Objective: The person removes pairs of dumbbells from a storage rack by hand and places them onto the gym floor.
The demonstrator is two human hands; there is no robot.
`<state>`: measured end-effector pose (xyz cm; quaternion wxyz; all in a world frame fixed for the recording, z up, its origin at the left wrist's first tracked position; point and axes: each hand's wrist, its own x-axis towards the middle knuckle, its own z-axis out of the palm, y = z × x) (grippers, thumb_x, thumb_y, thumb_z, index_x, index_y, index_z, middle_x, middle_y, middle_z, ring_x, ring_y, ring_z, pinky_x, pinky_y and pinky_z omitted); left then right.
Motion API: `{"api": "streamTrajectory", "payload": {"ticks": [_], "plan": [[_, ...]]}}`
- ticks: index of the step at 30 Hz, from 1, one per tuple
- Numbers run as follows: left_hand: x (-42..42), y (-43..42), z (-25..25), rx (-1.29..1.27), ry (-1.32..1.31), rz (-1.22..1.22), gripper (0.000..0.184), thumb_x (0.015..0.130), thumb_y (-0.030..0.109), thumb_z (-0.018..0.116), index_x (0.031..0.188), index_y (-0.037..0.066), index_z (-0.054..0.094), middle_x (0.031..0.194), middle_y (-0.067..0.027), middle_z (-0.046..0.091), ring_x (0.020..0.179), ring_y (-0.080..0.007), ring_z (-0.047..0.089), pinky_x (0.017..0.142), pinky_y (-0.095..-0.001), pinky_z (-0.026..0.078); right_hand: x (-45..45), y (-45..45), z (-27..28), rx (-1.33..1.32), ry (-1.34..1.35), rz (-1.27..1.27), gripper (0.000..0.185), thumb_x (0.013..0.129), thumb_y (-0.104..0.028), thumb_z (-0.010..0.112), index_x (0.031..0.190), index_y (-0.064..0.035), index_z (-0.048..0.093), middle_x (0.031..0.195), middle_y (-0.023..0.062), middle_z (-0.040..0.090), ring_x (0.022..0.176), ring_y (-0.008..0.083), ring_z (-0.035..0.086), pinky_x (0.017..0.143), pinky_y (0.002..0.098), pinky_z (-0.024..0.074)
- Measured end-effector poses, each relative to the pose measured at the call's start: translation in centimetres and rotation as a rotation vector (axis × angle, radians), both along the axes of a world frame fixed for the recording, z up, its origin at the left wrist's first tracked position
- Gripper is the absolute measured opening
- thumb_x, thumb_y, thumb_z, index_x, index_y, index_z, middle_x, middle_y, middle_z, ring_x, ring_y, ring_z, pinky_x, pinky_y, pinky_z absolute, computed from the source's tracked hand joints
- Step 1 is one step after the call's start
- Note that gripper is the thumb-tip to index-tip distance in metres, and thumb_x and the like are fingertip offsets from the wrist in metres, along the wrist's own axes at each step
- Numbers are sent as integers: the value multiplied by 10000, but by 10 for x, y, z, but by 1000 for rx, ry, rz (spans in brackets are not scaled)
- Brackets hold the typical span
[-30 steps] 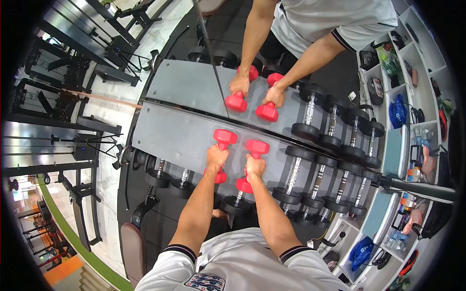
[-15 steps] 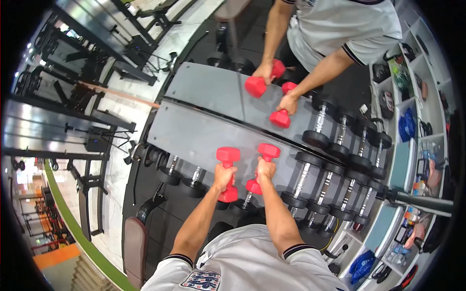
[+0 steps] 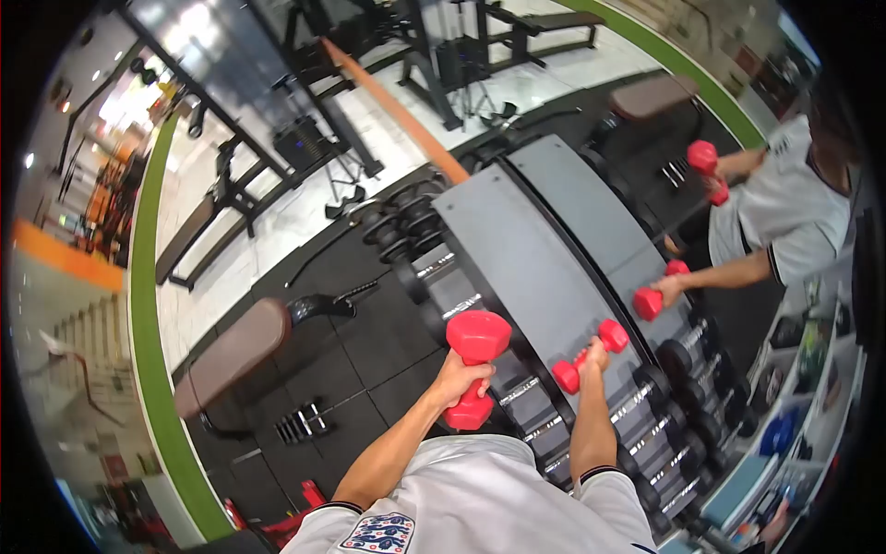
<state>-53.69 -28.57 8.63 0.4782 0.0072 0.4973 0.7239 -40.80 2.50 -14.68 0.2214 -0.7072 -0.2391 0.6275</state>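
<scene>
My left hand (image 3: 454,379) is wrapped round the handle of a red hex dumbbell (image 3: 478,335), which is raised clear of the rack, one head pointing up in the view and the other down. My right hand (image 3: 596,355) grips a second red hex dumbbell (image 3: 566,376), held at a slant over the grey top panel (image 3: 508,231) of the dumbbell rack. Whether this one touches the panel I cannot tell. Chrome-handled black dumbbells (image 3: 630,403) sit in the rack beside and below my right forearm.
A mirror behind the rack shows a reflected person in a white shirt (image 3: 775,203) with red dumbbells. To the left stands a brown padded bench (image 3: 235,355) on black floor tiles. A small dumbbell stack (image 3: 302,422) lies on the floor near it. Shelves (image 3: 812,360) line the right side.
The view has swung left, bringing the bench and floor into sight. The left dumbbell has moved away from the rack top toward me and looks larger. Both hands keep their grip.
</scene>
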Motion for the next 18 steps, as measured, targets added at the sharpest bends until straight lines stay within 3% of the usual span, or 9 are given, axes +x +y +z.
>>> {"api": "streamTrajectory", "payload": {"ticks": [7, 12, 18], "plan": [[2, -121, -17, 38, 7, 199, 279, 783, -69, 612, 1031, 12, 511, 630, -61, 551, 470, -149, 543, 437, -296, 445, 6, -46, 20, 11, 112, 302, 154, 749, -150, 605, 683, -103, 474, 534, 46, 457, 415, 198, 465, 390, 370, 405], [25, -199, -29, -42, -55, 381, 153, 781, -42, 632, 853, 41, 526, 591, -72, 527, 448, -178, 528, 442, -321, 443, -7, -141, 28, -96, 147, 720, 172, 745, -158, 638, 691, -101, 485, 538, 41, 464, 419, 188, 466, 401, 357, 420], [81, -305, -45, -21, -74, 571, 147, 780, -48, 638, 871, 28, 551, 603, -63, 535, 468, -163, 539, 446, -310, 445, -42, -277, 87, -115, 268, 1321, 105, 777, -81, 652, 749, -53, 555, 550, 55, 527, 424, 170, 513, 401, 320, 433]]}}
